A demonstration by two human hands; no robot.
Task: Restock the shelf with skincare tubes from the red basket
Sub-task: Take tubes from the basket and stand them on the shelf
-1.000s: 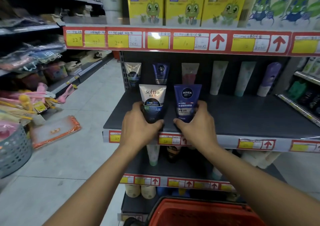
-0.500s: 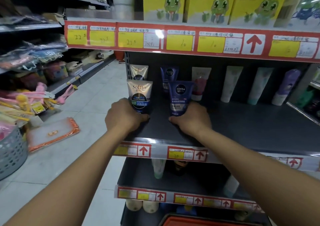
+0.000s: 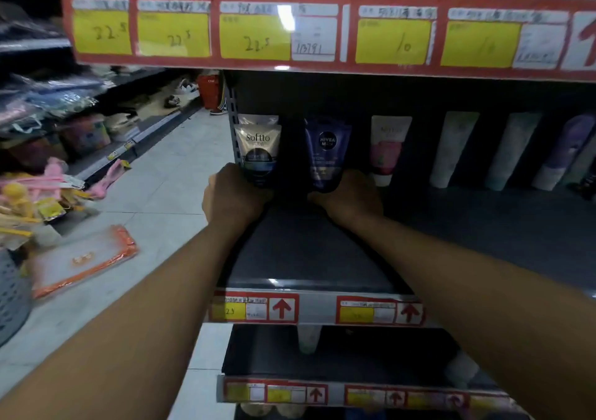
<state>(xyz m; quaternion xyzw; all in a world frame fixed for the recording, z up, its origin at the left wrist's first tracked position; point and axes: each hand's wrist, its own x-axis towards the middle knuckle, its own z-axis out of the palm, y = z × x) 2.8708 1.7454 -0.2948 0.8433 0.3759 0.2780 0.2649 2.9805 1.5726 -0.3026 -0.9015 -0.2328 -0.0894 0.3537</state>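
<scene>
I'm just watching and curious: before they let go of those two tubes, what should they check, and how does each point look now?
1. Left hand grips the Softto tube: ok.
2. Right hand grips the Nivea tube: ok.
3. Both tubes upright, labels facing out: ok.
4. Each lined up in front of a matching tube at the back of the shelf: ok for Softto; cannot tell for Nivea.
5. Tube caps resting on the shelf: cannot tell, the hands hide them.
</scene>
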